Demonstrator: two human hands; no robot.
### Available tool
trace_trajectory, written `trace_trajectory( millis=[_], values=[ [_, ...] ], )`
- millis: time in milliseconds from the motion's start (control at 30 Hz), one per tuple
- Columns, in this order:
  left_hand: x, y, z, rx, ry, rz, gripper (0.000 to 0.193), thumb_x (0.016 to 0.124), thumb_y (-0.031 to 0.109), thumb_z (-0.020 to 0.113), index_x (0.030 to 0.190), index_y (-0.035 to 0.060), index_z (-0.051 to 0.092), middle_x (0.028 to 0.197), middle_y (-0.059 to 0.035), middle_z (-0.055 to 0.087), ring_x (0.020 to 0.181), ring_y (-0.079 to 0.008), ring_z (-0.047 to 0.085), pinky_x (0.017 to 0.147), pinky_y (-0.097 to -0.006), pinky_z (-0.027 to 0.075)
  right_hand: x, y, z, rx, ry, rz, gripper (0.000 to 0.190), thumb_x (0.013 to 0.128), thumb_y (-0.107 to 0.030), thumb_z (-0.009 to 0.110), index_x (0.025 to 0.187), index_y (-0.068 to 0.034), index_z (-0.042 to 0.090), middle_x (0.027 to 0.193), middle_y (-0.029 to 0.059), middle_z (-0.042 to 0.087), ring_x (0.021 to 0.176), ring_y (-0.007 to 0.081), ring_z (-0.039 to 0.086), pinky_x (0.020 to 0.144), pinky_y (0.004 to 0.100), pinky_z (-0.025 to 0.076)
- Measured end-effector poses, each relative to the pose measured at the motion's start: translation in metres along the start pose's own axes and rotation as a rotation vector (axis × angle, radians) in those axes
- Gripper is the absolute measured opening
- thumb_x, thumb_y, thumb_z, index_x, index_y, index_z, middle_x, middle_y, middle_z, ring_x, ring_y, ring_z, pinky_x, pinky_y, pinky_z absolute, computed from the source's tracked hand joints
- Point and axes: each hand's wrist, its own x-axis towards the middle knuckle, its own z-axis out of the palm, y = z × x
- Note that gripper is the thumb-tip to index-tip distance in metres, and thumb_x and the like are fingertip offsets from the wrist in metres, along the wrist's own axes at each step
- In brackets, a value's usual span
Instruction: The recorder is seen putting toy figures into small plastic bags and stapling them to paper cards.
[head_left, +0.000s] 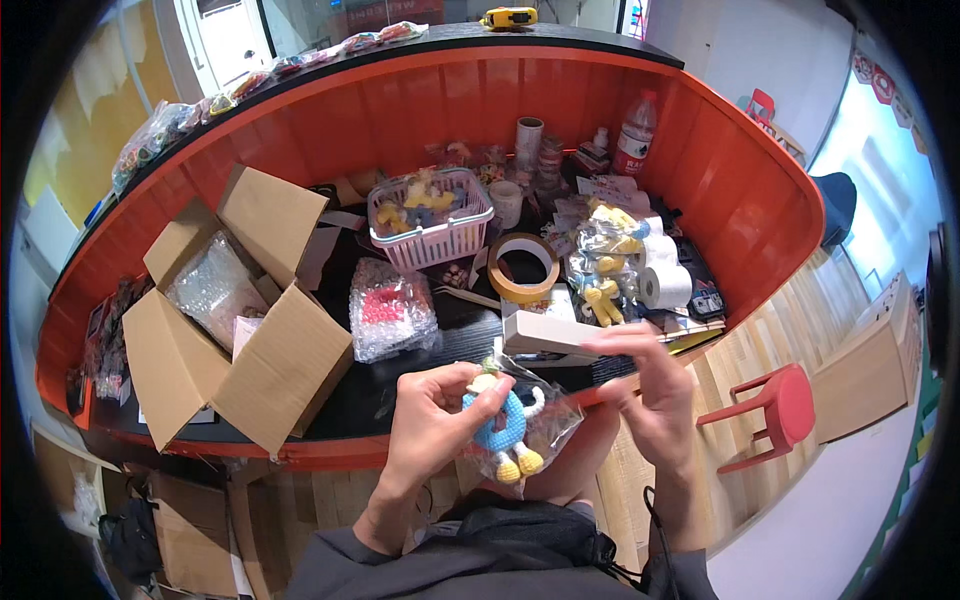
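Note:
Between the fingers and thumb of my left hand is a small crocheted figure in blue, white and yellow, with a clear plastic bag around or behind it. My right hand is raised to the right of the bag, thumb and fingers apart. Its fingertips overlap the end of a long pale grey box-shaped object at the desk's front edge; whether they touch it is unclear. Beyond that lie a roll of brown packing tape and several bagged yellow crocheted figures.
An open cardboard box holding bubble wrap stands at the left, beside a bubble-wrapped pack. A plastic basket of bagged figures stands further back. White paper rolls and a bottle are at the right. A red stool stands on the floor.

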Motion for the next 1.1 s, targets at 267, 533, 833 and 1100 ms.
trace_trajectory(
  millis=[267,533,833,1100],
  values=[
    [-0.003,0.004,0.001,-0.014,-0.032,0.035,0.017,0.088,0.009,0.071,0.097,-0.0048,0.070,0.078,-0.0035,0.069,0.070,-0.0055,0.064,0.062,-0.0188,0.051,0.001,-0.003,0.008,-0.119,-0.179,0.028,0.017,0.072,-0.001,0.077,0.086,-0.003,0.067,0.090,0.0060,0.067,0.090,0.0205,0.060,0.078,0.0317,0.047],
    [0.000,-0.002,0.002,-0.033,-0.052,-0.028,0.018,0.087,0.011,0.072,0.097,-0.0048,0.071,0.081,-0.0046,0.070,0.071,-0.0052,0.064,0.062,-0.0198,0.052,-0.021,-0.003,0.019,-0.001,0.135,-0.208,0.014,0.074,0.002,0.069,0.077,-0.006,0.059,0.078,0.0041,0.063,0.085,0.0226,0.055,0.076,0.0336,0.045],
    [-0.002,0.006,0.006,-0.031,0.079,-0.016,0.021,0.088,0.012,0.071,0.097,-0.0067,0.070,0.079,-0.0046,0.070,0.070,-0.0043,0.064,0.060,-0.0173,0.051,-0.038,0.024,0.016,0.492,0.256,-0.276,0.021,0.083,-0.013,0.070,0.078,-0.012,0.050,0.084,0.0046,0.061,0.090,0.0220,0.051,0.087,0.0404,0.042],
    [-0.005,0.010,0.001,0.152,0.204,0.169,0.023,0.086,0.010,0.073,0.101,-0.0058,0.069,0.080,-0.0058,0.071,0.071,-0.0064,0.065,0.063,-0.0192,0.053,-0.019,-0.025,-0.015,-0.550,-0.084,-0.443,0.055,0.077,-0.033,0.080,0.122,-0.013,0.055,0.103,0.0060,0.067,0.111,0.0247,0.055,0.096,0.0443,0.038]
  ],
)
